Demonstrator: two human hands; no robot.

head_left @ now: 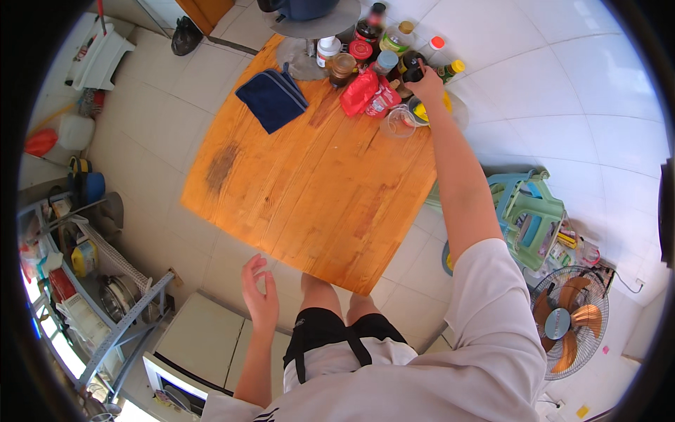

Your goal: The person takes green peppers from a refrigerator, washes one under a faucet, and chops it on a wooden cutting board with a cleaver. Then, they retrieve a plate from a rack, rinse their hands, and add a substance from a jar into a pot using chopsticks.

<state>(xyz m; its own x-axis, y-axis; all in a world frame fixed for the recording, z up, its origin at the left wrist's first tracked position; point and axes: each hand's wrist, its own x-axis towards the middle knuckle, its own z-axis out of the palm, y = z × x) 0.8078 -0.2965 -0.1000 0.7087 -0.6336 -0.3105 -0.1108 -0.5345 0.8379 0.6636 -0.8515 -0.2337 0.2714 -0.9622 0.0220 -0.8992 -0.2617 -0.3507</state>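
Observation:
My right hand [428,85] reaches to the far right corner of the wooden table [316,179], its fingers at a dark bottle [413,73] among the condiments; whether they grip it cannot be told. Beside it stand a green bottle with a yellow cap [452,68], a jar with a pale blue lid [386,60] and a clear plastic tub [399,122]. Red packets [360,90] lie left of the hand. A folded dark blue cloth [272,100] rests on the far left part of the table. My left hand [260,290], fingers apart and holding nothing, hangs off the near edge.
A dark pot [306,8] stands on a raised round stand at the far edge. Stacked plastic stools [532,216] and a standing fan [567,323] are on the right. At the left are a metal rack [126,327] with kitchenware and a white cabinet [203,337]. A tiled wall borders the right side.

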